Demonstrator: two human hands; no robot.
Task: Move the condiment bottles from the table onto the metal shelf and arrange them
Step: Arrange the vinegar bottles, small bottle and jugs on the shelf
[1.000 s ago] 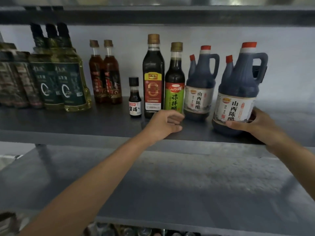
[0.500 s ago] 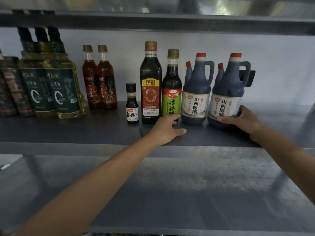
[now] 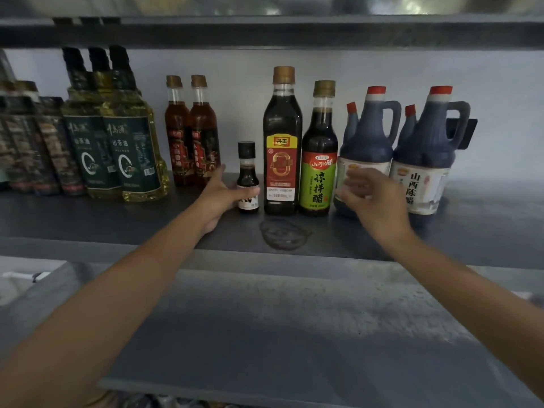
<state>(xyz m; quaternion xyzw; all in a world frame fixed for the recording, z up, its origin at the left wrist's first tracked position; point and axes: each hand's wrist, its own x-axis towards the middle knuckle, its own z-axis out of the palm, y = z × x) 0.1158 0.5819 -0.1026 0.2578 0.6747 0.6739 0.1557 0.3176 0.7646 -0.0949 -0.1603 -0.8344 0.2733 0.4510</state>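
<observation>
On the metal shelf [image 3: 117, 219] stands a row of condiment bottles: a small dark bottle [image 3: 247, 169], a tall red-label vinegar bottle [image 3: 282, 142], a green-label vinegar bottle [image 3: 319, 160] and two blue handled jugs [image 3: 368, 134] [image 3: 426, 142]. My left hand [image 3: 217, 198] is at the small bottle. Its thumb lies across the label and its fingers reach past the bottle's left side. My right hand [image 3: 374, 198], blurred, hovers with spread fingers in front of the left jug's label and holds nothing.
Further left on the same shelf stand two red oil bottles [image 3: 191, 134], green-label oil bottles [image 3: 123, 148] and dark packs [image 3: 29, 142]. A wet ring mark [image 3: 284, 234] shows before the tall bottle. A lower shelf [image 3: 294, 334] lies below and an upper shelf [image 3: 265, 30] above.
My left hand left the green-label bottle and went left to the small bottle. My right hand came off the right jug, which now stands beside the other, and moved left.
</observation>
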